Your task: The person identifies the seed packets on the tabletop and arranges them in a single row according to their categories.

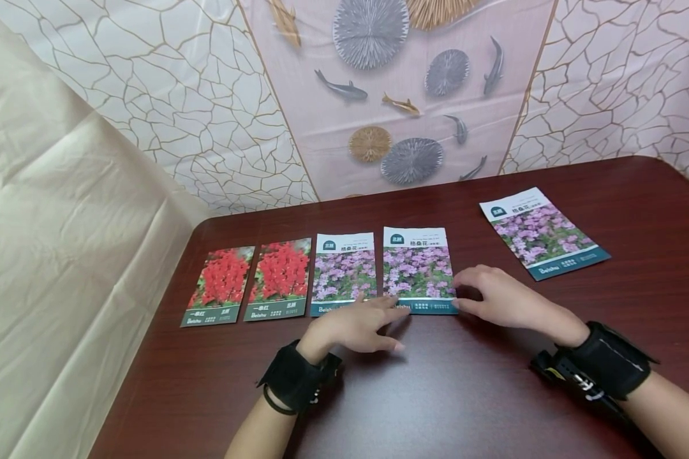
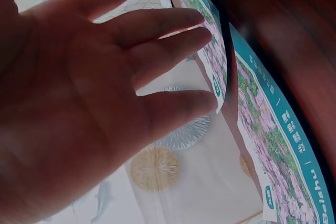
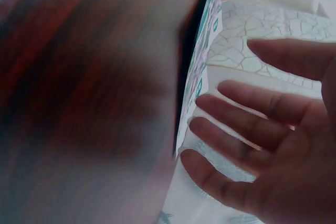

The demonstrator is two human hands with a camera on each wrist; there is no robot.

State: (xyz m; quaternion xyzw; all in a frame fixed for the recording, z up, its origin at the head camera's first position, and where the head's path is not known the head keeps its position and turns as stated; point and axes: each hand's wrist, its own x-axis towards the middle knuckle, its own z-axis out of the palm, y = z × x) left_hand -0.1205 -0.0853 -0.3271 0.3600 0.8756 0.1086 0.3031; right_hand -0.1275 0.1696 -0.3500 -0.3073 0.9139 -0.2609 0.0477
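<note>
A purple-flower seed packet (image 1: 418,271) lies flat between the two hands in the head view. Over its lower left corner reach the spread fingers of my left hand (image 1: 358,324), which also covers the bottom corner of a second purple-flower packet (image 1: 344,271) to the left. My right hand (image 1: 508,296) is at the first packet's right edge, thumb and fingertips beside it; whether they touch it I cannot tell. Both wrist views show the hands with fingers extended, nothing gripped. Farther right, a third purple-flower packet (image 1: 545,233) lies turned at an angle.
Two red-flower packets, one outer (image 1: 218,285) and one inner (image 1: 278,278), continue the row leftward. All lie on a dark reddish table (image 1: 436,395). A patterned cloth (image 1: 344,121) hangs behind it, and a pale cloth (image 1: 74,255) drapes along the left side.
</note>
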